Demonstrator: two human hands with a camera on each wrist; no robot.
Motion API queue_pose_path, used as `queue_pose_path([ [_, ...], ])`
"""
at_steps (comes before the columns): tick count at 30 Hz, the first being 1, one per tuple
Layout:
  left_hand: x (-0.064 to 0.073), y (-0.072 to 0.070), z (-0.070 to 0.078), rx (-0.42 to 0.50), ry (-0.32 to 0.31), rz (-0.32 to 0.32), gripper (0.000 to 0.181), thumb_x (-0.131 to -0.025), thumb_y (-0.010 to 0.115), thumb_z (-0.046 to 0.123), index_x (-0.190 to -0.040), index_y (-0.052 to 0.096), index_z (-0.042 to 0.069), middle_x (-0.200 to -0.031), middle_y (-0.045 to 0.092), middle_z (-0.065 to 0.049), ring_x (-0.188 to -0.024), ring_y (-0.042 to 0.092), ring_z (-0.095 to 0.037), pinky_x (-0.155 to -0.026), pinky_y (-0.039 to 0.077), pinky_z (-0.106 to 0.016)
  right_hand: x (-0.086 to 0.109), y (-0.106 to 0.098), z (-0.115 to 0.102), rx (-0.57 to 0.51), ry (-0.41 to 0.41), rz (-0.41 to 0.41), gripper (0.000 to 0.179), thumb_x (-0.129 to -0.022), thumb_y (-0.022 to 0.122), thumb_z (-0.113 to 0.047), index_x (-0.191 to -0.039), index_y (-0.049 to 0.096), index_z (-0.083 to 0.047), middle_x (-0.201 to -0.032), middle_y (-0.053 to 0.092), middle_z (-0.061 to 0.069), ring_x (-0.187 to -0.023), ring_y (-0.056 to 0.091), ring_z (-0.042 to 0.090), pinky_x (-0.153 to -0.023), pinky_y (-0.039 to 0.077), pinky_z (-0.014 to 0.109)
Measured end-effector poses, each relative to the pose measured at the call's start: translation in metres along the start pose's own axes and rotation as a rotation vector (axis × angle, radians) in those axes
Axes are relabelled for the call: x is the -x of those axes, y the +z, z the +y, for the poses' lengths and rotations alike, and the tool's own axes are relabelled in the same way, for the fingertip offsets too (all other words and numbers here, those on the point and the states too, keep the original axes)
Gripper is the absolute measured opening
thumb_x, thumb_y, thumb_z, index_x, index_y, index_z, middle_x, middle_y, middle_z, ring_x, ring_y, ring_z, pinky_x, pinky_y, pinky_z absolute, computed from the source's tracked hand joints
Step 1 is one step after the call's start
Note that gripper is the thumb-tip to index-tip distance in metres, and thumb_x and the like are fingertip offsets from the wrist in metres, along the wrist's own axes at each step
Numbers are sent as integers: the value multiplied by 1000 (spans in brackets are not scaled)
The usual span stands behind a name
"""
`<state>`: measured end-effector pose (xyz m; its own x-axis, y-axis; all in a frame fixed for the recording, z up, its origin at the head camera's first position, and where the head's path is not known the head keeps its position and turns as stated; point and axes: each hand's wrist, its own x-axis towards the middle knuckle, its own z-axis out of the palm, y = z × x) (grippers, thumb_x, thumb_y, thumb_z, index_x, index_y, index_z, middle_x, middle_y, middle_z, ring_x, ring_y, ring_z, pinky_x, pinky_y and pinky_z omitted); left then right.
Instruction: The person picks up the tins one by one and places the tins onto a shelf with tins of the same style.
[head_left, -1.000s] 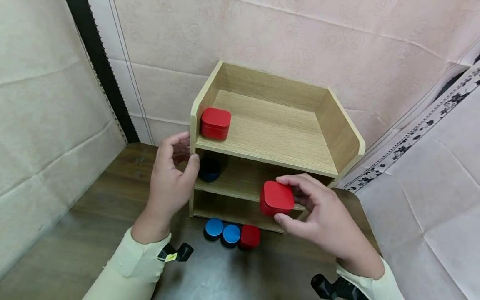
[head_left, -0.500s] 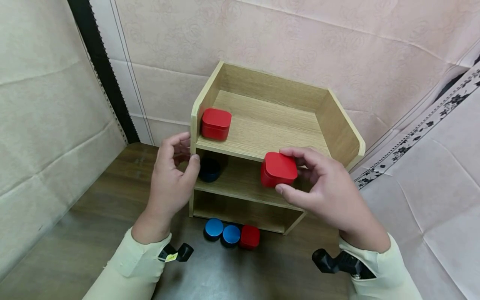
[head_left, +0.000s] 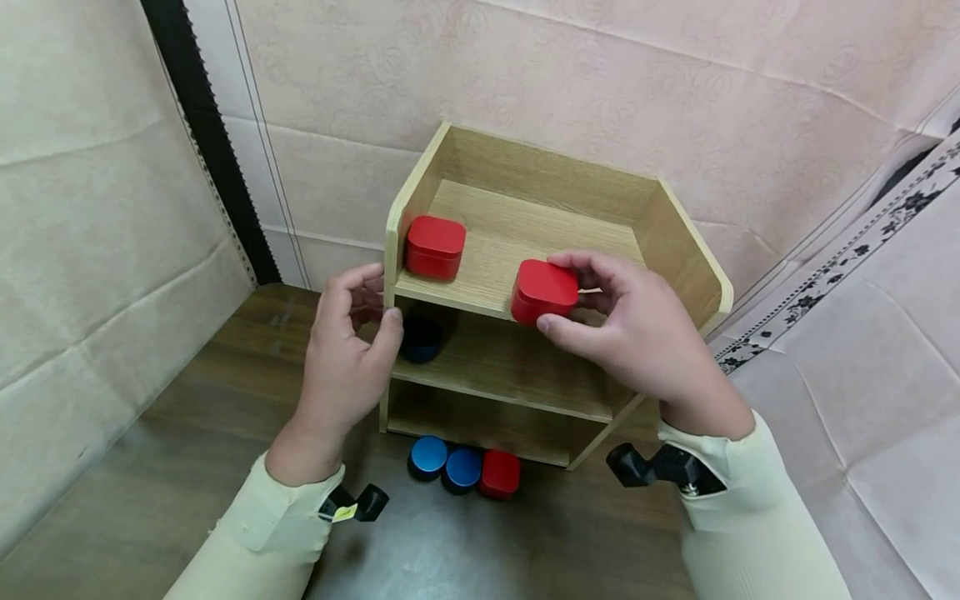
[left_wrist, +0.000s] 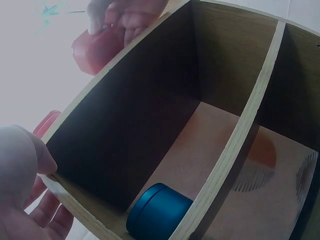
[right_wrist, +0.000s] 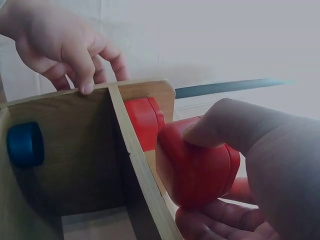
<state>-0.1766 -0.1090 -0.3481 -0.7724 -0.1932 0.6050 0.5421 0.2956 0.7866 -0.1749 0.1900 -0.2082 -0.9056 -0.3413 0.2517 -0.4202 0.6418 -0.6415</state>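
Observation:
My right hand (head_left: 630, 321) pinches a red rounded-square box (head_left: 546, 290) between thumb and fingers, over the front edge of the top level of a wooden shelf (head_left: 525, 308). Whether the box touches that level, I cannot tell. A second red box (head_left: 435, 247) sits at the left end of the top level. My left hand (head_left: 348, 358) holds the shelf's left side panel, thumb at the front edge and fingers on the outside. Just inside that panel, on the middle level, stands a dark blue round tin (left_wrist: 157, 212); the right wrist view also shows this tin (right_wrist: 26, 145).
On the table (head_left: 450, 550) before the shelf, two round tins with blue lids, a left one (head_left: 428, 457) and a right one (head_left: 462, 468), stand in a row with another red box (head_left: 499, 474). Pale cloth (head_left: 562, 75) hangs behind and at both sides.
My right hand has lifted the red box from in front of the lower levels up to the top level's front edge. The left hand has stayed at the side panel.

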Motion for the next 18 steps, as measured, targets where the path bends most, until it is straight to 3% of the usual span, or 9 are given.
queue_pose_path([
  [6, 0, 0, 1, 22, -1, -9, 53, -105, 65, -1, -155, 53, 7, -140, 62, -15, -118, 62, -23, -102, 54, -47, -16, 2, -2, 20, 48, -25, 60, -95, 89, -32, -150, 68, -22, -140, 75, 1, -115, 82, 21, -97, 62, 24],
  [13, 1, 0, 2, 13, -17, -18, 52, -106, 65, 0, -156, 52, 8, -141, 61, -14, -119, 62, -23, -104, 54, -50, -33, 6, -3, 26, 68, -37, 60, -96, 89, -33, -151, 67, -23, -139, 75, 0, -118, 79, 22, -108, 62, 44],
  [18, 1, -2, 3, -3, -21, -17, 52, -106, 65, 1, -156, 52, 9, -142, 60, -14, -120, 62, -22, -104, 55, -51, -43, 10, -6, 39, 55, -35, 59, -96, 89, -32, -150, 68, -21, -138, 76, 3, -120, 78, 25, -109, 62, 47],
])
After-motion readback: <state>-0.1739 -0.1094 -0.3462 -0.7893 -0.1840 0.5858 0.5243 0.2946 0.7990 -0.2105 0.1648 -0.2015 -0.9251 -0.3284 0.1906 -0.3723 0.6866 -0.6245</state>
